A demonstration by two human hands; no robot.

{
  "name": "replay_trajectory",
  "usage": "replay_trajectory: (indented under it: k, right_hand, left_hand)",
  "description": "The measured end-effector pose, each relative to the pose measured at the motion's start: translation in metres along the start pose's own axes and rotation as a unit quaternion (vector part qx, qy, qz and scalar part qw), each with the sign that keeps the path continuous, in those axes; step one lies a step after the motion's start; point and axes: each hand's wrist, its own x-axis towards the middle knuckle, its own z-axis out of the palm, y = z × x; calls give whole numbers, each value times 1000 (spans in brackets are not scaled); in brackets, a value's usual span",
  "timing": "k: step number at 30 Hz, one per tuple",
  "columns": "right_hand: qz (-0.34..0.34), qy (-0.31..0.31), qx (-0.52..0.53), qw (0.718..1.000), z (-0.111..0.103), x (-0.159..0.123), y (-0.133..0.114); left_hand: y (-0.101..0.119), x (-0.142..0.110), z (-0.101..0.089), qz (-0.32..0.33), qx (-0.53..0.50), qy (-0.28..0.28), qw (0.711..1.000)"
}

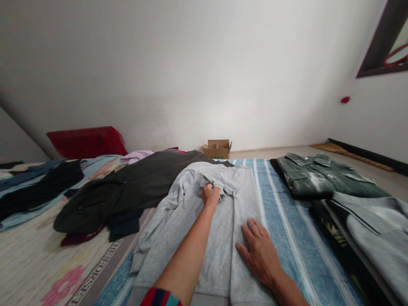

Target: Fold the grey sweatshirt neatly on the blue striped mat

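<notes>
A light grey long-sleeved sweatshirt (213, 238) lies spread on the bed in front of me, its hem towards me. My left hand (211, 194) is closed on bunched fabric near the neck end of the sweatshirt, the cloth wrinkling around the fingers. My right hand (259, 250) rests flat on the right part of the sweatshirt, fingers stretched out. A sleeve lies folded lengthwise along that side, beside the right hand. The left side of the sweatshirt borders a dark olive garment (137, 191).
A blue striped sheet (283, 225) covers the bed. On the right lie a folded green denim jacket (328, 176) and a stack with a grey garment (379, 225). Several loose clothes (41, 187) spread at left. Behind are a cardboard box (217, 148) and a red cloth-covered object (87, 142).
</notes>
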Motion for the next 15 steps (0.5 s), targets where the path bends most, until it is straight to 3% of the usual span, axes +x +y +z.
replay_trajectory:
  k: [7,15]
  right_hand:
    - [7,-10,11,1000,-1,1,-1]
    - [8,-23,10,1000,-5,2,-2]
  left_hand:
    - [16,24,-46,18,-127,134,983]
    - [29,51,-97,43,-248,161,954]
